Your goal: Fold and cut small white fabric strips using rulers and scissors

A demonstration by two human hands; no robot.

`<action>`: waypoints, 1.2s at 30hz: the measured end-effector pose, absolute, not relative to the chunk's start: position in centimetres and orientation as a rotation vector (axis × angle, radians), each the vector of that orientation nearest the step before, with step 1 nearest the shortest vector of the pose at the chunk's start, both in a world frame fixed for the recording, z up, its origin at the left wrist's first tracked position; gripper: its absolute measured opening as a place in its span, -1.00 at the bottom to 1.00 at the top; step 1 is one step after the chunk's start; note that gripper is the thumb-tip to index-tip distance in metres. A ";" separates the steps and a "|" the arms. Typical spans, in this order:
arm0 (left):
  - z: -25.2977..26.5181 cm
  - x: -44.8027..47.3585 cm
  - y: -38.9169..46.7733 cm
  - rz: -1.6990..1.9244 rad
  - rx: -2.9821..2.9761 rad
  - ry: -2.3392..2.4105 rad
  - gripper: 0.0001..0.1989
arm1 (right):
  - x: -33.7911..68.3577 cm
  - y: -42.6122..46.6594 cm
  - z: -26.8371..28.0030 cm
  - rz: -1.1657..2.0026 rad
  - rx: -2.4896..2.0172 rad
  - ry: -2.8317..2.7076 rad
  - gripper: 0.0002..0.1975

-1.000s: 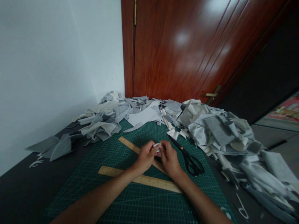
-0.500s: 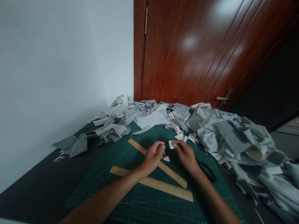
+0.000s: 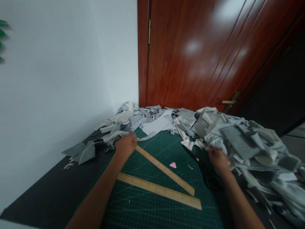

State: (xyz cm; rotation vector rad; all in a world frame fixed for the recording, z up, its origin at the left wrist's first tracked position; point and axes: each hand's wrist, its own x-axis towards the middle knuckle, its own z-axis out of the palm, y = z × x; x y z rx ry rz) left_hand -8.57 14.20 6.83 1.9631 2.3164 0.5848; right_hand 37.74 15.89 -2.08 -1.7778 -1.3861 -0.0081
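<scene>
My left hand [image 3: 125,143] reaches to the left heap of grey fabric scraps [image 3: 114,136], its fingers closed on a piece of grey fabric at the heap's edge. Over on the right, my right hand [image 3: 218,160] is at the front of a big pile of grey and off-white fabric [image 3: 234,136]. Its fingers look curled together; motion blur and the pale cloth behind hide what is in them. Black-handled scissors [image 3: 199,161] lie on the mat left of that hand. Between my hands rests a pink triangular piece of chalk [image 3: 173,165].
Two wooden rulers, an upper one [image 3: 166,170] and a lower one [image 3: 162,190], lie slanted on the green cutting mat [image 3: 152,216]. More fabric scraps [image 3: 157,124] line the back against a brown door [image 3: 186,63]. A white wall [image 3: 59,79] bounds the left.
My hands have moved apart from the mat's middle, the left to the left heap and the right to the right pile. The small white piece in my right fingers no longer shows clearly. The scissors are uncovered.
</scene>
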 end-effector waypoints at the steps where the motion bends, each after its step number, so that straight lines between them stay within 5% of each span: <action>1: 6.8 -9.3 14.3 0.535 1.949 2.363 -0.67 | 37.9 15.8 -2.3 -0.054 -1.848 -1.455 -0.64; 11: 5.2 -10.6 15.3 0.435 1.943 2.487 -0.44 | 38.6 15.2 -2.3 -0.069 -2.226 -1.628 -0.57; 17: 3.6 -9.8 15.9 0.557 1.998 2.359 -0.82 | 36.2 14.8 -1.3 -0.150 -2.094 -1.574 -0.51; 22: 3.8 -10.1 16.2 0.942 1.937 2.235 -0.72 | 33.9 14.7 -0.2 -0.071 -1.874 -1.469 -0.42; 32: 5.3 -5.9 15.5 1.617 1.837 1.481 -0.55 | 25.4 12.5 1.7 0.761 -1.191 -1.422 -0.45; 36: 5.0 -1.4 12.5 1.509 1.959 1.154 -0.61 | 22.0 10.0 1.5 1.249 -0.871 -1.434 -0.16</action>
